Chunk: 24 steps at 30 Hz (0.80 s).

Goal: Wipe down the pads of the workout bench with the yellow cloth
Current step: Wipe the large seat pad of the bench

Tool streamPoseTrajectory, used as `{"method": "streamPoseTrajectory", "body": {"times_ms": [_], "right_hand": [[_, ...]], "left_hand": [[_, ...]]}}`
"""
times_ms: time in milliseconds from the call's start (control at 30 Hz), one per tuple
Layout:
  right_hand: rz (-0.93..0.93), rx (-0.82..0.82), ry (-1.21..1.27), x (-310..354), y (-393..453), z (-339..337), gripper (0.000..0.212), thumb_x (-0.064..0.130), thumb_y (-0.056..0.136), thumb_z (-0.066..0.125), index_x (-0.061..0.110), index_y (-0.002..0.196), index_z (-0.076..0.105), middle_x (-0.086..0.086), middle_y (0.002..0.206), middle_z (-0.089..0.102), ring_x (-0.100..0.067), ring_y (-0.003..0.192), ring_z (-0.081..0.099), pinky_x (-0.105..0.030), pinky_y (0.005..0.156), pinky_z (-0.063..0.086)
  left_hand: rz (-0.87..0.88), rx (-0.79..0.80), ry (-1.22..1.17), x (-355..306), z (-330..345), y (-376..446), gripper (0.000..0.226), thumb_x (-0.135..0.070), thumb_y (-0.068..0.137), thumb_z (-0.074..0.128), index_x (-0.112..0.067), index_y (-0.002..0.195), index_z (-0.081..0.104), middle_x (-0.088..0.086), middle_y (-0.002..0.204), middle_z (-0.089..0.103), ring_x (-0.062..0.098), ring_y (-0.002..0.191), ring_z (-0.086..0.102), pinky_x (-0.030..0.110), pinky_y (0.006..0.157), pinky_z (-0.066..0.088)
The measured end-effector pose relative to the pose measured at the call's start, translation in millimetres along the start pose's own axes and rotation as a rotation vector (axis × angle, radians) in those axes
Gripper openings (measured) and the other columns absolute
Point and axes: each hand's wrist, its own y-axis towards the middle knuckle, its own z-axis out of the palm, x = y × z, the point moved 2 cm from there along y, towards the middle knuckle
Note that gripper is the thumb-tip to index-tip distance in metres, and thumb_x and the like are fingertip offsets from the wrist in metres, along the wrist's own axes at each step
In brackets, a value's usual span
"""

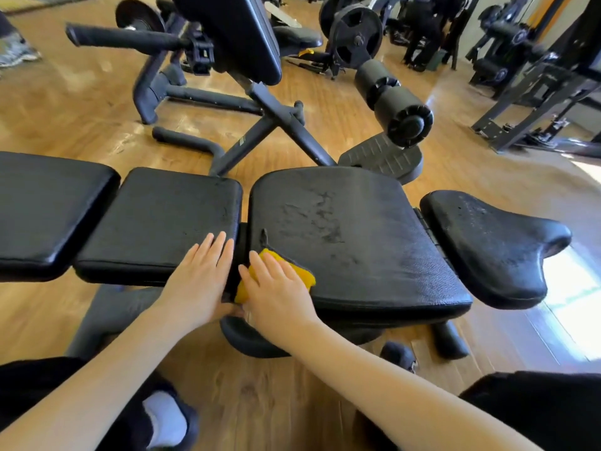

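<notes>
A: Where are the hands just now?

B: The right hand lies flat on the yellow cloth, fingers straight and a little spread, pressing it onto the near left corner of the large middle pad. The cloth is bunched under the palm, with one edge hanging into the gap between that pad and the one to its left.

A: And the other?

B: The left hand rests open, fingers straight, on the near right corner of the neighbouring pad, just across the gap. It holds nothing; I judge that it steadies the bench.

A: How far along is the work?

B: The middle pad shows streaks and dull patches towards its centre, which may be moisture or grime; I cannot tell which. The saddle-shaped seat pad on the right looks speckled, and the long pad on the far left looks clean. My guess is that much remains.

A: How should this stroke go?

B: Keep the palm flat with the cloth spread beneath it, not balled up. Sweep in overlapping passes from the near edge to the far, then along the seam, where dirt collects. Mind that the hanging edge does not catch in the gap.
</notes>
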Motion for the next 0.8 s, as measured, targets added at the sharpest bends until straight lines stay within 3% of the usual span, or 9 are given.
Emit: {"method": "streamPoseTrajectory", "body": {"times_ms": [67,167,233,333,467,567,800], "right_hand": [[-0.022,0.027,0.008,4,9,3,0.063,0.049,0.084,0.054,0.016,0.136,0.043,-0.009,0.146,0.04,-0.025,0.134,0.038,-0.036,0.11,0.031],[0.01,-0.06,0.072,-11,-11,-5,0.058,0.046,0.07,0.071,0.028,0.123,0.058,0.003,0.13,0.058,-0.015,0.119,0.056,-0.029,0.097,0.046],[0.009,-0.098,0.135,-30,-38,-5,0.059,0.039,0.068,0.074,0.027,0.123,0.057,0.003,0.128,0.06,-0.016,0.116,0.058,-0.032,0.093,0.049],[0.015,-0.174,0.122,-71,-83,-4,0.05,0.027,0.077,0.064,0.023,0.126,0.054,-0.002,0.132,0.057,-0.019,0.122,0.053,-0.035,0.099,0.046],[0.094,-0.225,0.142,-112,-122,1,0.044,0.026,0.083,0.056,0.022,0.126,0.053,-0.003,0.132,0.055,-0.018,0.126,0.045,-0.038,0.101,0.038],[0.144,-0.265,0.168,-95,-112,0,0.044,0.028,0.082,0.057,0.021,0.125,0.054,-0.002,0.131,0.057,-0.021,0.123,0.05,-0.04,0.101,0.042],[-0.101,-0.12,0.063,-50,-58,-1,0.058,0.033,0.072,0.072,0.023,0.127,0.055,0.002,0.132,0.057,-0.016,0.12,0.055,-0.031,0.099,0.044]], "left_hand": [[0.006,0.01,-0.027,4,1,0,0.112,-0.067,0.078,0.052,-0.005,0.147,-0.01,0.012,0.157,-0.01,0.025,0.145,-0.007,0.035,0.117,0.004],[0.017,0.017,-0.04,8,2,0,0.11,-0.066,0.079,0.052,-0.005,0.147,-0.011,0.01,0.157,-0.011,0.024,0.145,-0.009,0.034,0.117,0.004],[0.015,0.022,-0.031,7,1,1,0.11,-0.065,0.079,0.052,-0.006,0.147,-0.011,0.01,0.157,-0.012,0.024,0.145,-0.009,0.035,0.117,0.004],[0.008,0.026,-0.015,5,-1,2,0.113,-0.067,0.077,0.054,-0.005,0.147,-0.01,0.01,0.157,-0.01,0.025,0.145,-0.008,0.036,0.117,0.005],[0.004,0.029,0.006,2,-1,1,0.111,-0.067,0.078,0.053,-0.006,0.147,-0.009,0.013,0.157,-0.01,0.028,0.145,-0.007,0.039,0.116,0.005],[0.004,0.045,0.0,-6,-1,-1,0.11,-0.068,0.078,0.051,-0.008,0.147,-0.01,0.013,0.156,-0.011,0.03,0.144,-0.009,0.043,0.116,0.004],[0.207,0.063,-0.073,-47,-1,-3,0.103,-0.066,0.082,0.044,-0.011,0.147,-0.014,0.006,0.156,-0.017,0.022,0.143,-0.017,0.035,0.113,-0.009]]}}
